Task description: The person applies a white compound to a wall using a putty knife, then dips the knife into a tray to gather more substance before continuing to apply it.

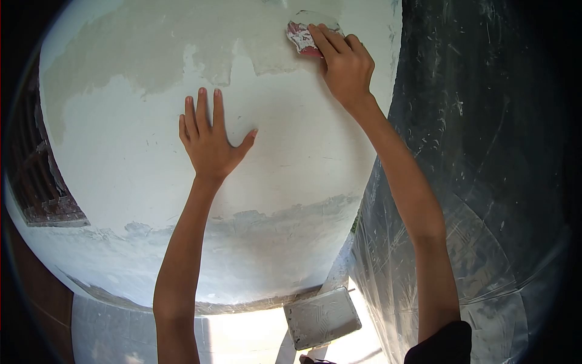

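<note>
My left hand [209, 142] lies flat on the wall [285, 136], fingers spread and pointing up, with nothing in it. Higher up and to the right, my right hand [348, 70] grips a reddish hand tool [301, 37] crusted with white, pressed close to the wall near its upper right edge. The tool's exact kind is partly hidden by my fingers. Around it the surface is damp-looking grey-beige with ragged edges, while the middle of the wall is white. A rougher grey band runs along the lower wall.
Below the wall, a rectangular paint tray [323, 317] smeared with white sits on the sunlit floor [242, 340]. Dark plastic sheeting [479, 151] hangs along the right side. At the far left there is a barred window opening [45, 176].
</note>
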Available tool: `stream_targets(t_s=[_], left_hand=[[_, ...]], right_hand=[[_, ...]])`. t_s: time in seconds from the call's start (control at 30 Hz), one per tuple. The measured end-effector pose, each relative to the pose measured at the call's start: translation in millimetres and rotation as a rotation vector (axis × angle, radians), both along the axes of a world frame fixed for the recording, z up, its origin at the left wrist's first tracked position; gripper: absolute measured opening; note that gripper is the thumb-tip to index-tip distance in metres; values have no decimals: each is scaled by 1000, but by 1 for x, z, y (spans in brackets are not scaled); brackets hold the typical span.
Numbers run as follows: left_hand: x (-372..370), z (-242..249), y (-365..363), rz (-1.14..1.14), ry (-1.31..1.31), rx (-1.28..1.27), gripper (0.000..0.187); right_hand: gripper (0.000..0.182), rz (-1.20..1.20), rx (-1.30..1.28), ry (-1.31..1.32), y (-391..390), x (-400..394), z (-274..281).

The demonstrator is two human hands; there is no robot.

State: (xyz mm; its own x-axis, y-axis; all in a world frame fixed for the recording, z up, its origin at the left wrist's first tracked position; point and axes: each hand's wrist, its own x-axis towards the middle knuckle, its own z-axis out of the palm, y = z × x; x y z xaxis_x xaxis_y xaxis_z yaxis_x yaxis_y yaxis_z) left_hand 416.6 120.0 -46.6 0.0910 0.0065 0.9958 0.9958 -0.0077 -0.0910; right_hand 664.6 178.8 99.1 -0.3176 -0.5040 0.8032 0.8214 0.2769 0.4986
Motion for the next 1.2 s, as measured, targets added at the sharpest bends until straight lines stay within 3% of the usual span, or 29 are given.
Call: stream_targets(t_s=[0.27, 0.37, 0.5, 0.6, 0.73, 0.9, 1.03, 1.1, 1.13, 1.2], left_hand=[[2, -1, -3, 4, -20, -11, 97], [-1, 1, 0, -11, 6, 11, 97], [0, 1, -2, 1, -6, -6, 97], [0, -1, -3, 11, -7, -20, 97], [1, -1, -1, 12, -9, -1, 98], [2, 0, -2, 8, -16, -15, 98], [2, 0, -3, 1, -20, -10, 98], [1, 1, -2, 6, -16, -1, 97], [1, 0, -2, 9, -10, -2, 97], [0, 0, -2, 17, -8, -12, 96]], right_hand=[[50, 77, -198, -189, -22, 7, -89], [51, 117, -306, -223, -48, 23, -66], [51, 66, -48, -90, -40, 27, 11], [51, 16, 10, -57, -11, 20, 33], [51, -9, -9, -100, 14, 14, -25], [48, 62, -233, -228, -28, 23, -79], [48, 108, -371, -277, -60, 40, -42], [57, 81, -184, -226, -52, 35, -7], [44, 77, -123, -171, -49, 27, 9], [43, 72, -11, -132, -32, 14, 38]])
